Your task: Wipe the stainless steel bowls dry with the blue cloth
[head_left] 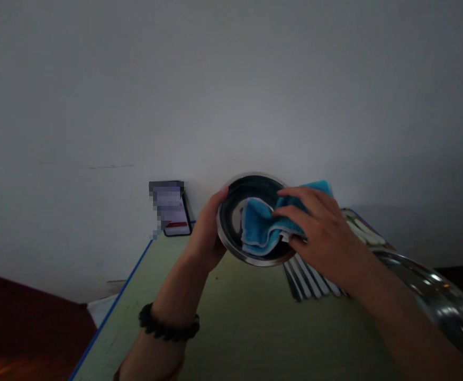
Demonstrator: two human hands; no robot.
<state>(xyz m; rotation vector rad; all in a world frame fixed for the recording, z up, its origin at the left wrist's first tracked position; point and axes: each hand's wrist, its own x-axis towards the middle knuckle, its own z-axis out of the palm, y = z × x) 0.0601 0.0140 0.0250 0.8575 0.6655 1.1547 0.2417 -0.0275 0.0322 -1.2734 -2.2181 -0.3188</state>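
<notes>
A round stainless steel bowl (231, 238) is held up over the table, its inside tilted toward me. My left hand (208, 233) grips its left rim, thumb on the edge and the other fingers hidden behind it. A blue cloth (259, 225) with a pale edge and a small white tag lies partly inside the bowl. My right hand (314, 222) is closed on this cloth at the bowl's right side, fingers bent over it. Part of the cloth sticks out behind that hand.
Several metal knives or similar flat-handled cutlery (312, 280) lie side by side under the bowl. A large shiny metal basin (433, 296) stands at the right, with pale utensils (364, 230) behind it. A phone (173, 209) leans against the wall (231, 84) on the green table (223, 328).
</notes>
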